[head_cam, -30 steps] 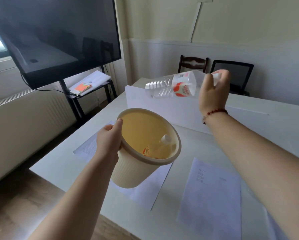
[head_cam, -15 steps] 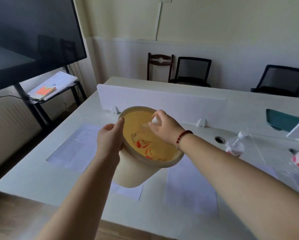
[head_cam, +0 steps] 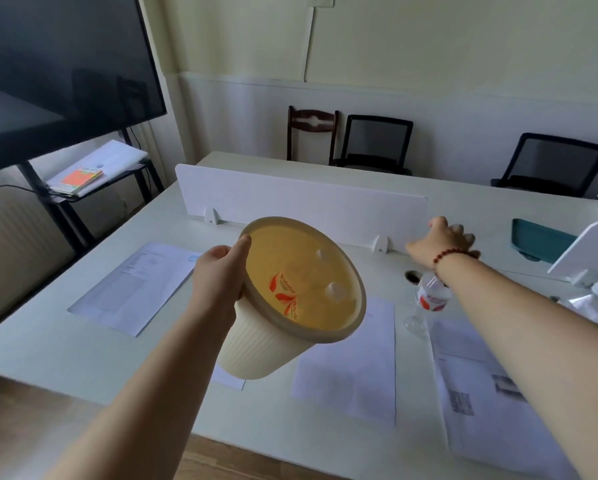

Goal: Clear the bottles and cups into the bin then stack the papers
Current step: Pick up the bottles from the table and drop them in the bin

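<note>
My left hand (head_cam: pixel 218 278) grips the rim of a cream ribbed bin (head_cam: pixel 266 344), held tilted above the white table (head_cam: pixel 48 344). Two clear bottles (head_cam: pixel 304 289) with red labels lie inside it. My right hand (head_cam: pixel 441 242) is stretched out empty over the table near the white divider, fingers apart. A clear bottle (head_cam: pixel 429 299) with a red label lies on the table just under my right wrist. Another crumpled bottle (head_cam: pixel 585 299) lies at the far right. Printed papers lie on the left (head_cam: pixel 135 285), in the middle (head_cam: pixel 353 368) and on the right (head_cam: pixel 481 393).
A white divider panel (head_cam: pixel 301 202) runs across the table. A cable hole (head_cam: pixel 412 276) sits beside the bottle. A teal tray (head_cam: pixel 540 239) and a white stand (head_cam: pixel 592 254) are at the right. Chairs (head_cam: pixel 373 140) line the far side; a large screen (head_cam: pixel 55 64) stands left.
My right hand dropped the bottle into the bin, let go, and moved right to reach over the table. The view swung to the right.
</note>
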Motion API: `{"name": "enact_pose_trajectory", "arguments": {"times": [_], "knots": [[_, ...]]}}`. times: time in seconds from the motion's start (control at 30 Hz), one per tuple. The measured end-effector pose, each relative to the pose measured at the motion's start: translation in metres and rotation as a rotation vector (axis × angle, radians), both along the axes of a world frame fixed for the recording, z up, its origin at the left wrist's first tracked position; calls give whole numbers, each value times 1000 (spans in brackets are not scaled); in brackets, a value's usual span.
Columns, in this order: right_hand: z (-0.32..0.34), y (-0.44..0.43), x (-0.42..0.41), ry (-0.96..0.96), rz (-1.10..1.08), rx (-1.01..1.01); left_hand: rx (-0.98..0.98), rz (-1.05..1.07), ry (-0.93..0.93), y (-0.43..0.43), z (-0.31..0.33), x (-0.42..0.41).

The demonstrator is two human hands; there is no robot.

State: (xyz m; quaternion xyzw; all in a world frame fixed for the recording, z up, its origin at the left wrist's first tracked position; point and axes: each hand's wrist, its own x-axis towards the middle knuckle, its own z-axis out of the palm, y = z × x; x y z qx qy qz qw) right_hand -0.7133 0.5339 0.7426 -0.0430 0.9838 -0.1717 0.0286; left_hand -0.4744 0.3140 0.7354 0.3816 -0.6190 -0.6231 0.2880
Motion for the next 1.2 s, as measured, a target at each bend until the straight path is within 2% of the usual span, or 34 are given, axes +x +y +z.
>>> {"name": "enact_pose_trajectory", "arguments": {"times": [0.17, 0.37, 0.47, 0.53, 0.6, 0.73, 0.8, 0.9, 1.03, 1.2], "knots": [[-34, 47, -43, -173, 11, 36, -13, 117, -47, 35, -4, -17], [-59, 73, -77, -187, 145, -145, -20, 218, -33, 78, -8, -47], [-60, 81, -86, -232, 203, -148, 8, 264, -16, 103, -10, -60], [-60, 83, -89, -183, 231, -168, 13, 285, -13, 116, -11, -64], [-55, 81, -92, -64, 227, -326, 10, 297, -21, 126, -11, -66], [-22, 73, -87, 201, 109, -787, 9, 309, -33, 139, -11, -69], [1, 68, -84, 219, 1, -959, 5, 310, -32, 142, -11, -70], [24, 62, -75, 190, -57, -1090, 0, 303, -40, 144, -9, -70], [32, 62, -48, 141, 65, -1120, 3, 299, -42, 146, -4, -70], [12, 74, -6, 80, 414, -968, -18, 233, -32, 155, 0, -75]]}}
